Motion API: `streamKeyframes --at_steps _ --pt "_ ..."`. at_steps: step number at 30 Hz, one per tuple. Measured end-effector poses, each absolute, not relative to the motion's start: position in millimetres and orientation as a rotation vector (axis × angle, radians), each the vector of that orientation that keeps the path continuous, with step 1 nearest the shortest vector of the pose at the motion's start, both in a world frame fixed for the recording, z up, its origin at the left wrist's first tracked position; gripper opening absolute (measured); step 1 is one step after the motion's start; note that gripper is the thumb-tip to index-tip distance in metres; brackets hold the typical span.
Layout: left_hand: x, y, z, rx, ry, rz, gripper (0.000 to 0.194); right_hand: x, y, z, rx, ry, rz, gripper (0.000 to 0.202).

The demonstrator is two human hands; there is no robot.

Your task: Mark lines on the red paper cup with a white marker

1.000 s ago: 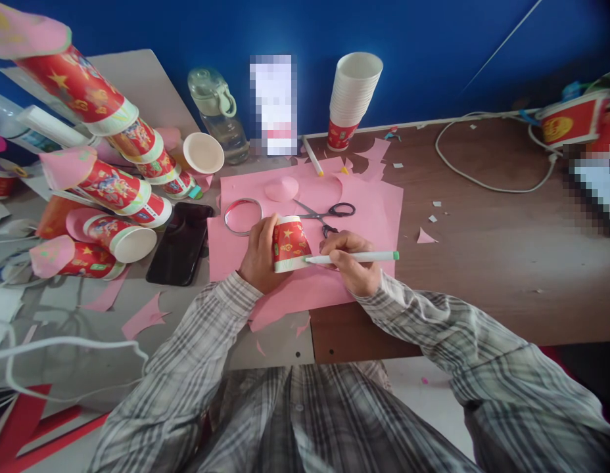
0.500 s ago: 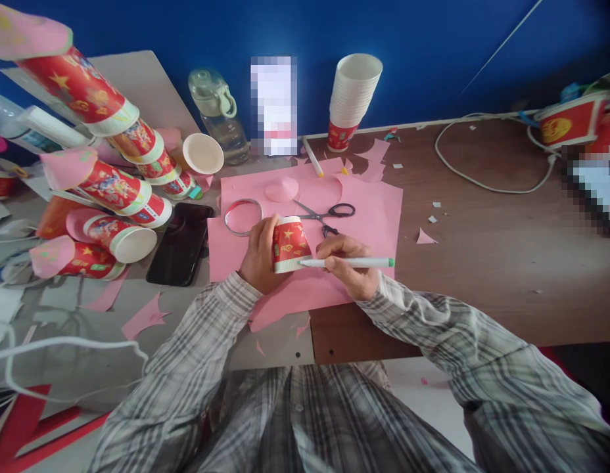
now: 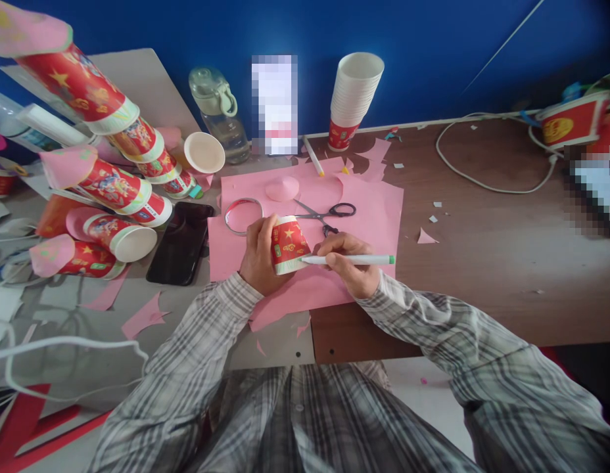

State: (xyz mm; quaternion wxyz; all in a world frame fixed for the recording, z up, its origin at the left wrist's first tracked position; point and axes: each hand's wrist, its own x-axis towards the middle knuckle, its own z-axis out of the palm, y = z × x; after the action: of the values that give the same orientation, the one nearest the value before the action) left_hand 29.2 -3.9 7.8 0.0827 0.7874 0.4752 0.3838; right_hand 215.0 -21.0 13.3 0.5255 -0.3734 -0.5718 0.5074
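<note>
From where I stand, the red paper cup (image 3: 289, 244) looks small and tilted, printed with gold stars and swirls, with green strokes along its pale band. It is above the pink sheet (image 3: 369, 217), wrapped in the left hand (image 3: 260, 258); the right hand (image 3: 353, 264) pinches one white, green-ended marker (image 3: 369, 260), tip at the band. On the sheet I count one pair of scissors (image 3: 317, 215), one ring (image 3: 244, 217) and one pink cone (image 3: 282, 188). One bottle (image 3: 223, 121) holds clear liquid. One stack of cups (image 3: 353, 98) stands nested, too tight to count.
</note>
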Motion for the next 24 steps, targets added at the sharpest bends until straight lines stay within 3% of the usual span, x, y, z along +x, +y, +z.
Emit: streamKeyframes --at_steps 24 --pt "29.7 -4.1 7.3 2.339 1.44 1.132 0.085 212.3 -19.0 14.1 -0.894 -1.319 1.238 0.015"
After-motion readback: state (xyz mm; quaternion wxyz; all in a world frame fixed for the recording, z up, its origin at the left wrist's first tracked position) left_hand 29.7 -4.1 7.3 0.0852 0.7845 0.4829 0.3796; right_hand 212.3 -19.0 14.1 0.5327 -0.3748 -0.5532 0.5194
